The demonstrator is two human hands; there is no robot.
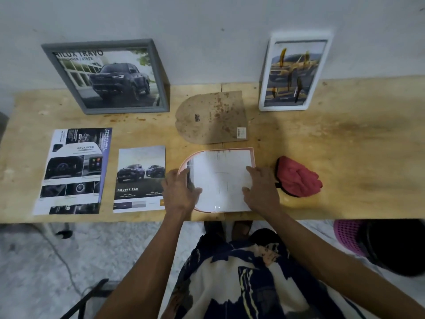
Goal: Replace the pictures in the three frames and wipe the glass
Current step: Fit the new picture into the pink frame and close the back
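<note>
The pink arched frame (253,155) lies flat near the front edge of the wooden table (345,139), and a white sheet (220,178) lies on top of it, covering nearly all but its thin rim. We rest our left hand (180,192) on the sheet's left edge and our right hand (261,188) on its right edge, fingers spread and flat on the paper, pinching nothing. Just behind the frame lies its brown, stained backing board (211,118), arched like the frame. A crumpled red cloth (299,177) sits just right of our right hand. To the left lie two loose car prints: a double-cab page (140,178) beside our left hand and an interior page (73,171) farther left. A grey frame (107,75) with a dark pickup picture and a white frame (295,71) with a yellow-toned picture lean against the wall (207,31) at the back.
</note>
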